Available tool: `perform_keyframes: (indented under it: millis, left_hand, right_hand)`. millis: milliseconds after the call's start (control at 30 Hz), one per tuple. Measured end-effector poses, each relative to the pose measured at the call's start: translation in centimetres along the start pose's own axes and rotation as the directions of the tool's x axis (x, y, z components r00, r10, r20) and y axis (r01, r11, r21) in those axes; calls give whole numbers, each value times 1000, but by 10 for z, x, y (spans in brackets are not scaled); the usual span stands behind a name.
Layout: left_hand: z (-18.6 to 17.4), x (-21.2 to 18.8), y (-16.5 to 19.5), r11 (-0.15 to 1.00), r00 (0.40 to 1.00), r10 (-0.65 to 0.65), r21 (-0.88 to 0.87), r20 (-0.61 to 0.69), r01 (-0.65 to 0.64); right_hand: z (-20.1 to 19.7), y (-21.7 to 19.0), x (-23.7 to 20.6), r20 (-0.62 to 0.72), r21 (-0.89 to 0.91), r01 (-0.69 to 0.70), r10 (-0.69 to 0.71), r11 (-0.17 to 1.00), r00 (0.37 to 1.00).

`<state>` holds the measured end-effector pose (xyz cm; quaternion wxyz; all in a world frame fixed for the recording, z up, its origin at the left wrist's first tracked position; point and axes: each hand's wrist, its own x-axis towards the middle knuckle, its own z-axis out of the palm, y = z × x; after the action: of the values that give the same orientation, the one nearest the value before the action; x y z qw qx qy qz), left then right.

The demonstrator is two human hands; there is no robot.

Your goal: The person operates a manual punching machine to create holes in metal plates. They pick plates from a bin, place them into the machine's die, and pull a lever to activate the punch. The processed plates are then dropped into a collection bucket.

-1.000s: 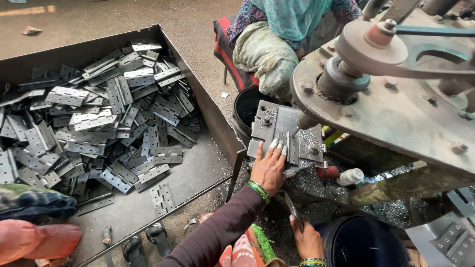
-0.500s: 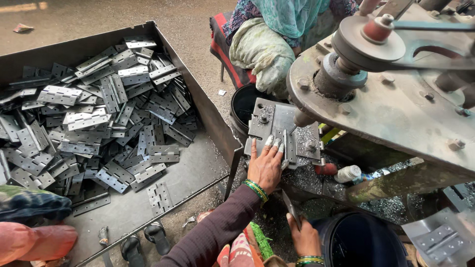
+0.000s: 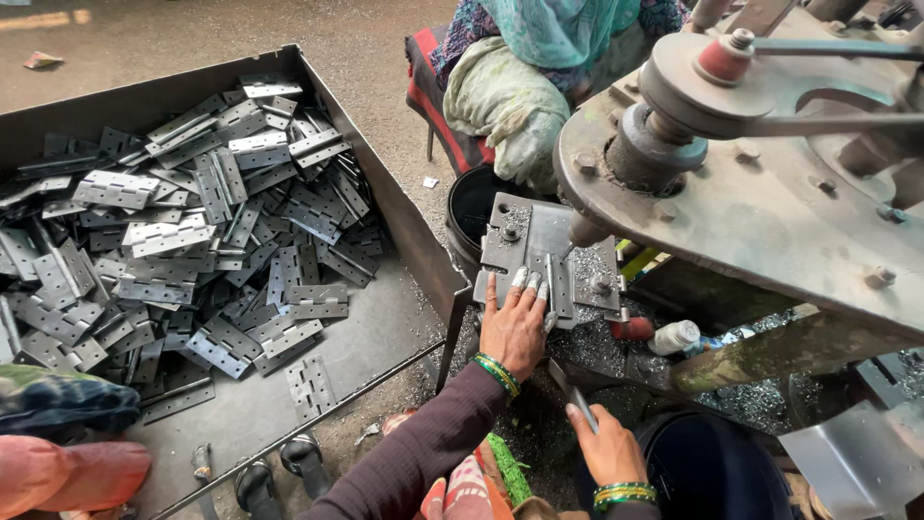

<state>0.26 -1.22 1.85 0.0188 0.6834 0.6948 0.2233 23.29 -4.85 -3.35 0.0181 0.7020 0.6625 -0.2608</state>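
Observation:
My left hand (image 3: pixel 514 323) lies flat, fingers spread, on the grey steel work plate (image 3: pixel 534 241) of a machine, its fingertips pressing a narrow metal piece (image 3: pixel 551 285) against the plate under the machine's spindle (image 3: pixel 584 229). My right hand (image 3: pixel 606 445), lower down, grips a thin metal lever handle (image 3: pixel 572 389) that slopes up toward the plate. Both wrists wear green and yellow bangles. Metal shavings cover the plate and the bed around it.
A large metal tray (image 3: pixel 380 207) at left holds several steel hinges (image 3: pixel 173 241). Another person (image 3: pixel 510 67) sits beyond the machine beside a black bucket (image 3: pixel 472 207). The machine's heavy body with pulley and belt (image 3: pixel 760 154) overhangs at right. A dark bucket (image 3: pixel 712 467) stands at bottom right.
The view has tilted slightly. My left hand has slid a little along the plate with the metal piece; my right hand keeps its hold on the lever.

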Motion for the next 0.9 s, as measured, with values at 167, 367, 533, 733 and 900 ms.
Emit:
perform_keyframes:
  millis: [167, 367, 533, 733, 900]
  left_hand:
    - [0, 1, -1, 998, 990, 30, 58, -135, -22]
    - [-2, -5, -4, 998, 991, 45, -40, -124, -51]
    - [-1, -6, -6, 998, 995, 55, 29, -79, -53]
    - [5, -3, -6, 998, 993, 60, 38, -98, -57]
    - [2, 1, -7, 999, 998, 31, 24, -52, -30]
  right_hand:
    - [36, 1, -11, -65, 36, -49, 52, 998, 997]
    - [42, 9, -4, -20, 100, -67, 69, 993, 997]
    - [6, 0, -1, 35, 8, -18, 18, 1000, 999]
    - [8, -6, -8, 37, -35, -125, 126, 991, 991]
    - [39, -1, -12, -33, 19, -111, 112, 994, 993]
